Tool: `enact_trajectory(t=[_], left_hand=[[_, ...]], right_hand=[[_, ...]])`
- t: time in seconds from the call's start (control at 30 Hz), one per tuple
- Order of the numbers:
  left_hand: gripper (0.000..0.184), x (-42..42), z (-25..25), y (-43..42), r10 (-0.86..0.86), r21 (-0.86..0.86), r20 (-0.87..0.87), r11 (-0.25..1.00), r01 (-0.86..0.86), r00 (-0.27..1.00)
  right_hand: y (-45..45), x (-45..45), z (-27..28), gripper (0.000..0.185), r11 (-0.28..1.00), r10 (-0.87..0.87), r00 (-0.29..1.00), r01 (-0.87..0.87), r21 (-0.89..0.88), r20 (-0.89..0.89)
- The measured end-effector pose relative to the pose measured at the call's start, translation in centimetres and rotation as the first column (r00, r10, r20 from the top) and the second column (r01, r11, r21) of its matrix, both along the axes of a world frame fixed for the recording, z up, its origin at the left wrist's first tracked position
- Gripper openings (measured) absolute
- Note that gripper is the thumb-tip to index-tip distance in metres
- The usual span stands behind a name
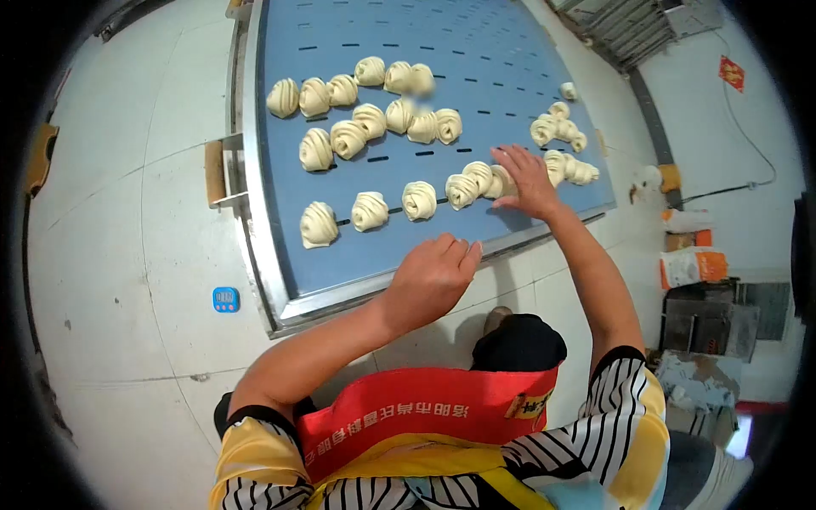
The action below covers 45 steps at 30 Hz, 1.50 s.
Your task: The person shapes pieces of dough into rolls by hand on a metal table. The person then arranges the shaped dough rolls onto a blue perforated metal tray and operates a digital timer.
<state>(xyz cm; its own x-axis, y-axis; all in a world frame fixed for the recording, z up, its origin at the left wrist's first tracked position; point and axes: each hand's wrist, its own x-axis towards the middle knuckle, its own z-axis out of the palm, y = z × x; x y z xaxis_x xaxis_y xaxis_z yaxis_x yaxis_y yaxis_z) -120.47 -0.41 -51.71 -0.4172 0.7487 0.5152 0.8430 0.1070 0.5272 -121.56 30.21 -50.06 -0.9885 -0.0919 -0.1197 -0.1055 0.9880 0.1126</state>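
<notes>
Pale, spiral-ridged dough rolls lie in rows on a blue slotted tray with a metal rim. My right hand is over the near row, its fingers spread and its thumb apart. A dough roll shows between that thumb and the forefinger; whether they touch it I cannot tell. My left hand is closed in a loose fist above the tray's near edge, with no roll showing in it. Other dough rolls lie partly beyond my right hand.
More dough rolls sit in a cluster at the tray's right side. A small blue timer is on the pale floor at left. Bags and boxes stand at the far right. My red apron is close below the tray.
</notes>
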Motion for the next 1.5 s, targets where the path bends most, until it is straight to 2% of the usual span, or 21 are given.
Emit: enact_trajectory(t=[0.07, 0.1, 0.13, 0.17, 0.27, 0.3, 0.4, 0.43, 0.53, 0.57, 0.6, 0.67, 0.77, 0.87, 0.9, 1.0, 1.03, 1.13, 1.17, 1.27, 1.5], left_hand=[[0.049, 0.5, -0.3, 1.4, -0.001, -0.095, 0.083, 0.995, 0.009, 0.997], [0.052, 0.4, 0.1, 2.1, 0.009, -0.228, 0.158, 0.973, 0.027, 0.987], [0.052, 0.1, 0.6, 2.8, 0.057, -0.218, 0.144, 0.976, -0.025, 0.988], [0.051, -0.1, 1.1, 3.5, 0.109, -0.204, 0.128, 0.976, -0.081, 0.986], [0.06, -1.1, 2.6, 6.6, 0.31, -0.247, 0.066, 0.926, -0.286, 0.948], [0.064, -1.4, 2.3, 7.9, 0.375, -0.306, 0.027, 0.886, -0.35, 0.927], [0.072, -1.2, 1.1, 11.7, 0.537, -0.488, 0.013, 0.74, -0.464, 0.844], [0.074, -1.3, 0.5, 12.7, 0.588, -0.545, 0.02, 0.684, -0.484, 0.809], [0.075, -1.8, -2.6, 14.5, 0.607, -0.568, 0.127, 0.692, -0.444, 0.784], [0.07, -1.9, -2.5, 15.2, 0.646, -0.575, 0.159, 0.675, -0.462, 0.747], [0.069, -2.0, -3.0, 15.7, 0.639, -0.552, 0.155, 0.688, -0.471, 0.753], [0.066, -2.7, -4.0, 15.5, 0.621, -0.485, 0.125, 0.718, -0.499, 0.774], [0.059, -2.8, -3.1, 15.5, 0.573, -0.452, 0.081, 0.751, -0.482, 0.816], [0.058, -2.8, -3.4, 15.1, 0.547, -0.437, 0.086, 0.772, -0.461, 0.833], [0.057, -2.9, -3.9, 15.2, 0.532, -0.421, 0.1, 0.788, -0.448, 0.841], [0.059, -3.2, -4.1, 15.0, 0.568, -0.419, 0.239, 0.792, -0.444, 0.788], [0.059, -3.4, -4.2, 14.7, 0.542, -0.415, 0.233, 0.806, -0.422, 0.807], [0.059, -3.5, -4.9, 14.3, 0.489, -0.295, 0.15, 0.852, -0.433, 0.859], [0.059, -3.7, -4.9, 14.0, 0.457, -0.3, 0.159, 0.867, -0.398, 0.875], [0.057, -4.4, -5.4, 13.6, 0.389, -0.266, 0.175, 0.903, -0.337, 0.904], [0.051, -3.8, -6.0, 14.2, 0.453, -0.217, 0.16, 0.883, -0.417, 0.877]], right_hand=[[3.1, 0.1, -2.5, 0.103, 0.994, 0.1, 0.994, -0.101, -0.035, -0.042], [4.8, 0.0, -3.6, 0.102, 0.982, 0.161, 0.985, -0.166, -0.084, -0.065], [6.1, -0.8, -4.1, 0.101, 0.964, 0.221, 0.969, -0.234, -0.123, -0.112], [7.1, -1.3, -4.7, 0.091, 0.932, 0.294, 0.927, -0.332, -0.144, -0.235], [9.2, -3.5, -4.8, 0.08, 0.891, 0.427, 0.893, -0.442, -0.101, -0.14], [8.7, -4.4, -3.8, 0.07, 0.874, 0.454, 0.875, -0.474, -0.106, -0.171], [10.3, -9.6, -4.6, 0.068, 0.897, 0.367, 0.891, -0.415, -0.15, -0.269], [10.0, -10.8, -4.2, 0.07, 0.949, 0.254, 0.961, -0.269, -0.164, -0.105], [9.3, -9.8, -3.3, 0.075, 0.925, 0.325, 0.934, -0.347, -0.155, -0.148], [8.7, -9.1, -2.2, 0.079, 0.876, 0.42, 0.899, -0.438, -0.204, -0.127], [8.4, -8.7, -2.1, 0.079, 0.766, 0.563, 0.815, -0.578, -0.282, -0.141], [7.3, -8.0, -3.7, 0.07, 0.663, 0.687, 0.696, -0.718, -0.21, -0.211], [5.9, -9.8, -6.7, 0.058, 0.628, 0.689, 0.721, -0.646, -0.433, -0.076], [6.8, -6.6, -4.0, 0.048, 0.678, 0.496, 0.84, -0.534, -0.504, -0.223], [7.4, -4.8, -2.8, 0.047, 0.705, 0.421, 0.895, -0.424, -0.569, -0.145], [7.2, -1.1, -4.7, 0.049, 0.811, 0.304, 0.953, -0.263, -0.523, -0.008], [7.0, -0.7, -5.1, 0.059, 0.824, 0.261, 0.965, -0.206, -0.527, 0.031], [8.0, 0.0, -4.5, 0.07, 0.701, 0.306, 0.951, -0.251, -0.668, -0.037], [8.5, 0.0, -4.3, 0.074, 0.705, 0.371, 0.928, -0.29, -0.648, -0.011], [8.2, 0.4, -4.0, 0.067, 0.719, 0.217, 0.975, -0.131, -0.682, 0.04], [6.9, -0.2, -4.7, 0.06, 0.785, 0.085, 0.996, -0.067, -0.616, 0.0]])
